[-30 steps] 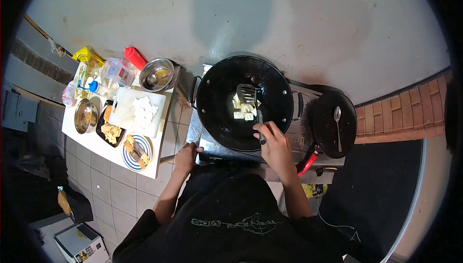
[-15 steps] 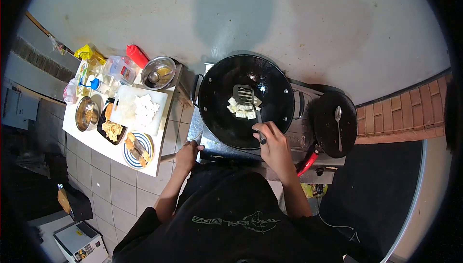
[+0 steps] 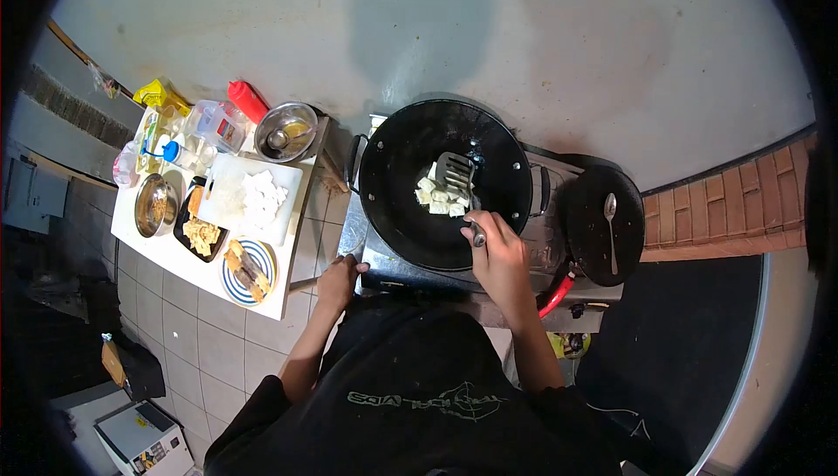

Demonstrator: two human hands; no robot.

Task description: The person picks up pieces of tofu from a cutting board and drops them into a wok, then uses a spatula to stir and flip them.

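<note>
Spatula (image 3: 456,170) mid wok (image 3: 397,214), rim well apart.

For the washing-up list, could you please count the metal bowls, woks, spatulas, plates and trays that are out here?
Metal bowls: 2
Wok: 1
Spatula: 1
Striped plate: 1
Black tray: 1
Total: 6
</note>
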